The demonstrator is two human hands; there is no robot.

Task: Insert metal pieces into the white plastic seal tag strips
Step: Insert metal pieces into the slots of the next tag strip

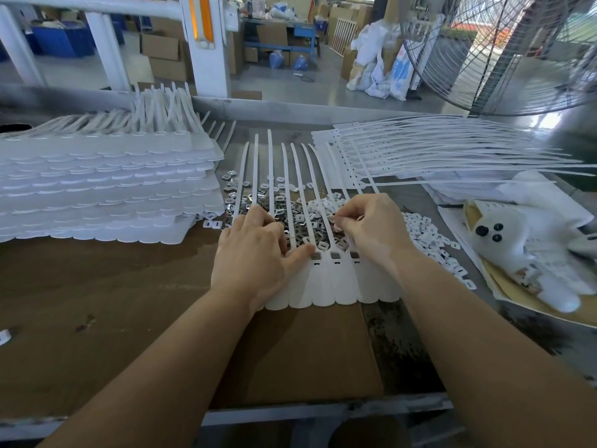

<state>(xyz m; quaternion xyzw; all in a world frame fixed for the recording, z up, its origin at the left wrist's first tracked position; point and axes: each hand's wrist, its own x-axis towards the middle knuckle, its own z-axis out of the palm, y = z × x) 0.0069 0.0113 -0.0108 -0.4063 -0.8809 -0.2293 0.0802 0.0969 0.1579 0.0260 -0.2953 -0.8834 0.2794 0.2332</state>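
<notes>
1. One joined strip of seal tags (326, 286) is laid flat under both hands, its long tails fanning away past the fingertips over a heap of metal pieces (284, 208).
2. The left hand (255, 253) is pressed down on the strip's left end, fingers together and the thumb tip parked right beside the first visible pocket. Nothing is pinched there as far as can be seen; the strip is just being pinned.
3. The right hand (368, 227) is curled just beyond the pockets with thumb and forefinger nipped together. Something tiny looks to be pinched, probably a metal piece, but it's too small to call for sure.
4. Three square pockets (336, 255) are seen between the hands, and they look dark and open, so likely not filled yet. Pockets under the left hand are hidden, so whether those are loaded can't be told.
5. Guesswork on progress: this strip is somewhere mid-way at best.
6. A tall stack (106, 189) is piled out past the left hand, and a fanned pile (420, 150) lies beyond the right hand. Which pile is done and which is waiting can't be read from here.
7. White caps (426, 234) are scattered just right of the right hand, so plenty of loose parts are left either way.
</notes>
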